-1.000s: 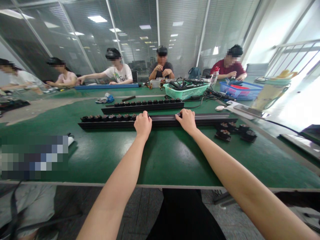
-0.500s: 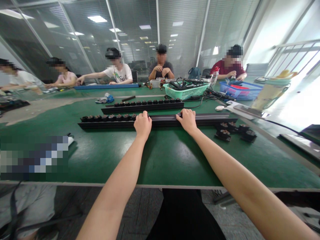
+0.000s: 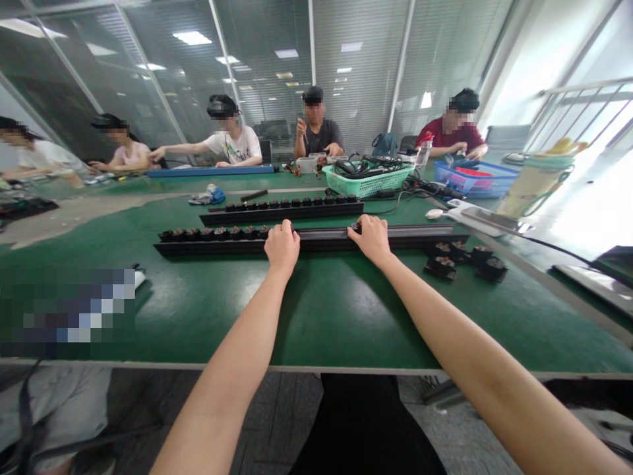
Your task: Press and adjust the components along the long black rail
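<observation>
Long rail: straight black rail, prob. metal, w/ a grey channel along its top (image 3: 324, 245); lies L to R across the green tabletop (image 3: 336, 316), just beyond both hands, sticking out well past each.
L hand: L hand (image 3: 283, 247) on rail nr its middle, fingers bent down over far side; can't tell if they grip a pc or just press.
R hand: R hand (image 3: 372, 237) farther R on same rail, thumb & fingers closed on a small dark pc (image 3: 355, 227), mostly hidden, sitting at the rail top.
Btwn hands: bare stretch of grey channel.
Row on rail: squat black pcs w/ brownish tops (image 3: 208, 234), side by side from rail's L end up to L hand, last one right beside the fingers.
Loose pcs: small cluster of similar black pcs (image 3: 442, 266) on tabletop, nr rail's R end, R of R hand & well apart from it.
2nd rail: shorter black rail (image 3: 281, 214) w/ its own row of pcs, just far of the 1st, roughly parallel.
Far side: mint-green plastic basket (image 3: 368, 183) full of dark cables, beyond R hand.
</observation>
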Demonstrator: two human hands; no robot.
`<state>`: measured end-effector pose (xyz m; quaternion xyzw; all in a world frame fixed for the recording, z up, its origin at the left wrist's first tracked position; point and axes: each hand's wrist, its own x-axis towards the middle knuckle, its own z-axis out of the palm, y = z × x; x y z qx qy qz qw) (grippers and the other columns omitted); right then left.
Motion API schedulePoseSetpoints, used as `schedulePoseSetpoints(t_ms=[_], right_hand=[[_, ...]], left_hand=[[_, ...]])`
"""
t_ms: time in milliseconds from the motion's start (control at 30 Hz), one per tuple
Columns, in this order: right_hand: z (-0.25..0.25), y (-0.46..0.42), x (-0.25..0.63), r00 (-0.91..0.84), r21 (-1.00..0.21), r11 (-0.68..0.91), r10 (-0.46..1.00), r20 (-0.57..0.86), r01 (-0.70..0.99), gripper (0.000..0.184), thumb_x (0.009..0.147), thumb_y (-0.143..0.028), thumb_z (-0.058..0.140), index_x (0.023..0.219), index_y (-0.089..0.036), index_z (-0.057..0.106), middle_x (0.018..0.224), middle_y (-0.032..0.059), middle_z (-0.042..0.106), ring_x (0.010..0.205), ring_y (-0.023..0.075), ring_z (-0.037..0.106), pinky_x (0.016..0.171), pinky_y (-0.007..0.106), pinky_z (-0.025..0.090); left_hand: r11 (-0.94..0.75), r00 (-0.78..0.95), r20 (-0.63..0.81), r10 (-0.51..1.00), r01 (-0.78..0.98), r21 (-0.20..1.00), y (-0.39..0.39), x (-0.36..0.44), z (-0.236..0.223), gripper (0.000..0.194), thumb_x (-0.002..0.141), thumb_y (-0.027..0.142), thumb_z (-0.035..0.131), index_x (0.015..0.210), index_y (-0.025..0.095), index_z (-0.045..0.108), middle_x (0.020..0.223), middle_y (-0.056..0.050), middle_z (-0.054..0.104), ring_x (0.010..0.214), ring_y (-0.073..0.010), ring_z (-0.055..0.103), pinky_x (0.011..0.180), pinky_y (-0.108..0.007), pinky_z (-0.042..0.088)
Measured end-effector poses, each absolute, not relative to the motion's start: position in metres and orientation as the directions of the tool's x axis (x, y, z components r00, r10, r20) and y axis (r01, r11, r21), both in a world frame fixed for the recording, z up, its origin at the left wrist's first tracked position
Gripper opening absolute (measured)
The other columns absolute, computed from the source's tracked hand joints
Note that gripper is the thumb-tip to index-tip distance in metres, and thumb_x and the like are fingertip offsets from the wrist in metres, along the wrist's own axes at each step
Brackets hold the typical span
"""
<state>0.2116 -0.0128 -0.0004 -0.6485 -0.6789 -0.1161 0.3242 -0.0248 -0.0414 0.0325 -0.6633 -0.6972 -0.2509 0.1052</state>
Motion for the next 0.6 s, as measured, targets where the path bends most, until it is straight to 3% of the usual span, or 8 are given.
schedulePoseSetpoints(t_ms=[233, 600], right_hand=[[0.0014, -0.013, 0.2097, 0.084, -0.32, 0.128, 0.814, 0.575, 0.939, 0.022, 0.096, -0.036, 0.057, 0.102, -0.017, 0.065, 0.107, 0.0162, 0.073, 0.105, 0.0321, 0.059, 0.095, 0.043, 0.036], [0.001, -0.0144, 0.211, 0.078, -0.301, 0.128, 0.807, 0.586, 0.945, 0.021, 0.097, -0.034, 0.055, 0.102, -0.017, 0.067, 0.106, 0.0164, 0.071, 0.106, 0.0319, 0.057, 0.094, 0.041, 0.035]], left_hand=[[-0.001, -0.103, 0.474, 0.875, 0.977, 0.215, -0.0425, -0.0248, 0.0335, 0.033, 0.102, 0.026, 0.044, 0.131, 0.022, 0.058, 0.125, -0.013, 0.067, 0.121, -0.0282, 0.06, 0.094, -0.037, 0.054], [-0.002, -0.104, 0.471, 0.876, 0.976, 0.22, -0.0438, -0.0243, 0.0344, 0.032, 0.102, 0.026, 0.044, 0.13, 0.022, 0.059, 0.125, -0.014, 0.067, 0.121, -0.0279, 0.06, 0.095, -0.038, 0.054]])
